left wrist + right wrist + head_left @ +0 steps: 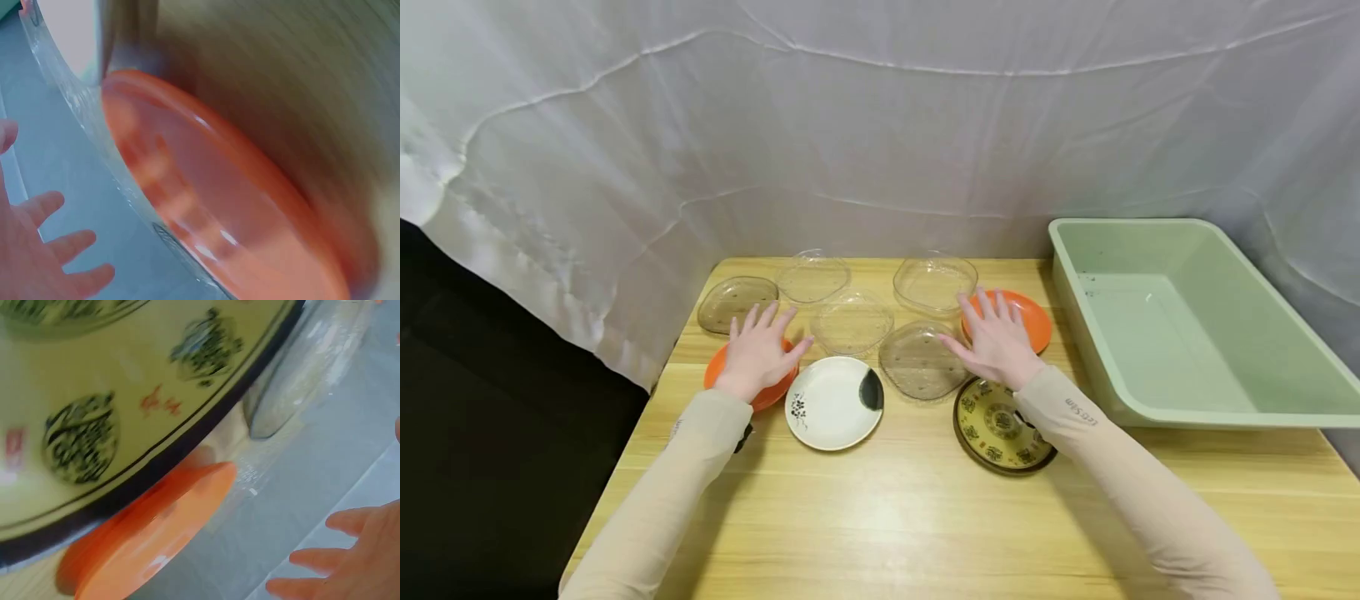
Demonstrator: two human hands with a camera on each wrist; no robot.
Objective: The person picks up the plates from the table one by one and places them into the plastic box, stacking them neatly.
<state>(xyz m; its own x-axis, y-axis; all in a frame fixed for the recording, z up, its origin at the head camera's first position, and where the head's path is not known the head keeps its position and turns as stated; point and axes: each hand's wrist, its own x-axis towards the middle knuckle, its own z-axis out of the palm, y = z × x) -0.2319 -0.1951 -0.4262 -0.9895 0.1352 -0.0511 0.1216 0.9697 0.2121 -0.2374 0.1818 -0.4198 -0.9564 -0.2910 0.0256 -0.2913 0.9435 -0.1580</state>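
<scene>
My left hand (pixel 756 354), fingers spread, is over an orange plate (pixel 717 367) at the left; in the left wrist view its fingers are apart from the orange plate (pixel 206 181). With fingers also spread, my right hand (pixel 996 337) is over another orange plate (pixel 1033 321), and holds nothing. Below that wrist lies a yellow-green patterned plate (pixel 996 429) with a dark rim, which fills much of the right wrist view. Between the hands lie a white plate (pixel 831 404) with a dark patch and a smoky clear plastic dish (pixel 921 362).
Several clear plastic dishes (pixel 853 321) lie along the back of the wooden table (pixel 865 533), with a smoky one (pixel 737 300) at the back left. A large pale green tub (pixel 1157 417) occupies the right side. Grey-white cloth (pixel 880 133) hangs behind.
</scene>
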